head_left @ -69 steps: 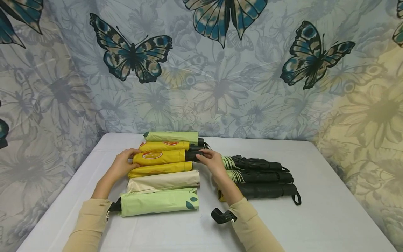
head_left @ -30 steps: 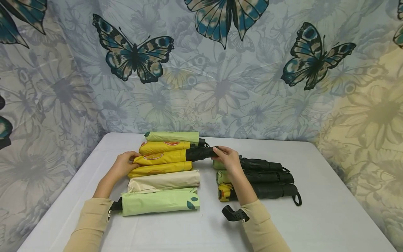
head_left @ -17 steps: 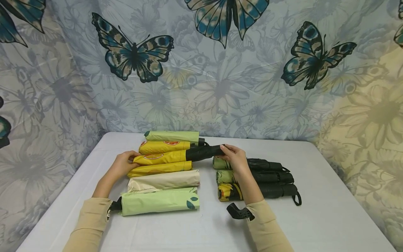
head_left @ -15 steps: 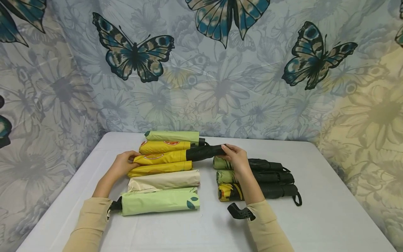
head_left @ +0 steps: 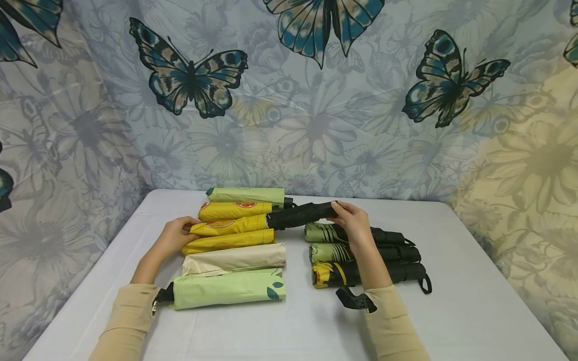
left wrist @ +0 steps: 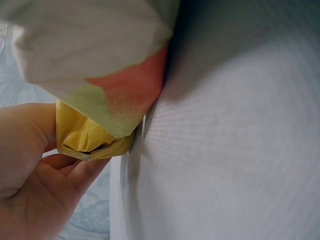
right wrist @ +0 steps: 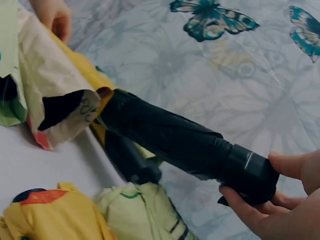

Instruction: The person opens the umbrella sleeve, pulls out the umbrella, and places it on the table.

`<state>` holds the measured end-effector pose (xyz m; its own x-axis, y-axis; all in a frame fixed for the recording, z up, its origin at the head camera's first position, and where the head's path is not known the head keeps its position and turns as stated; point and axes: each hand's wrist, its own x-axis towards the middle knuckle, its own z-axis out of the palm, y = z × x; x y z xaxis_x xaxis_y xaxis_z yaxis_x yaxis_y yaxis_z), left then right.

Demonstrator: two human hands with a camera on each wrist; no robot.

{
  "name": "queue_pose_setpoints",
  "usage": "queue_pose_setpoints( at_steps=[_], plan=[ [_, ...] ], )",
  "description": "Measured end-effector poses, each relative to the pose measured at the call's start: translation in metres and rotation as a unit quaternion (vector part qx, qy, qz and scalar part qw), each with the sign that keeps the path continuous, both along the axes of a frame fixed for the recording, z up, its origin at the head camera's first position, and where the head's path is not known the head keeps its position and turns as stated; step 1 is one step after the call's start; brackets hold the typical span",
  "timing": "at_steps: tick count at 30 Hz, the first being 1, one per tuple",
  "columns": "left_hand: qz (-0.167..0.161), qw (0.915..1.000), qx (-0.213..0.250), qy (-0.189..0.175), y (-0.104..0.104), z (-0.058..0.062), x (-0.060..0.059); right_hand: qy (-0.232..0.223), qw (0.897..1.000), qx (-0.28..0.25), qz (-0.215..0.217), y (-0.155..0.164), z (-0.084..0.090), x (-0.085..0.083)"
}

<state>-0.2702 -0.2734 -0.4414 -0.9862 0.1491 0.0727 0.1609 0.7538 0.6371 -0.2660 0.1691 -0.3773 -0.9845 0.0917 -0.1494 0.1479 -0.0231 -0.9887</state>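
A folded black umbrella (head_left: 300, 215) sticks partly out of a yellow sleeve (head_left: 232, 225) printed with a citrus slice. My right hand (head_left: 356, 225) grips the umbrella's black handle (right wrist: 250, 172) between thumb and fingers, its end raised off the table. My left hand (head_left: 171, 238) holds the closed left end of that sleeve; in the left wrist view this yellow end (left wrist: 90, 132) is pinched between thumb and fingers. Whatever part of the umbrella lies inside the sleeve is hidden.
In front lie another yellow sleeve (head_left: 228, 242), a cream sleeve (head_left: 235, 259) and a light green covered umbrella (head_left: 228, 290). Behind are a yellow covered umbrella (head_left: 235, 210) and a light green one (head_left: 246, 194). Three folded umbrellas (head_left: 325, 276) lie right, under my right forearm, on the white table (head_left: 474, 301).
My right hand has moved right and slightly up, drawing more of the black umbrella out of the yellow sleeve. My left hand has stayed at the sleeve's end.
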Motion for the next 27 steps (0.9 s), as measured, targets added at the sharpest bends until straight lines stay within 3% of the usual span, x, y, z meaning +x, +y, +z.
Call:
queue_pose_setpoints(
  at_steps=[27],
  plan=[
    [0.002, 1.0000, 0.004, -0.004, 0.001, 0.002, 0.001, 0.020, 0.999, -0.016, -0.042, 0.048, 0.017, -0.001]
  ],
)
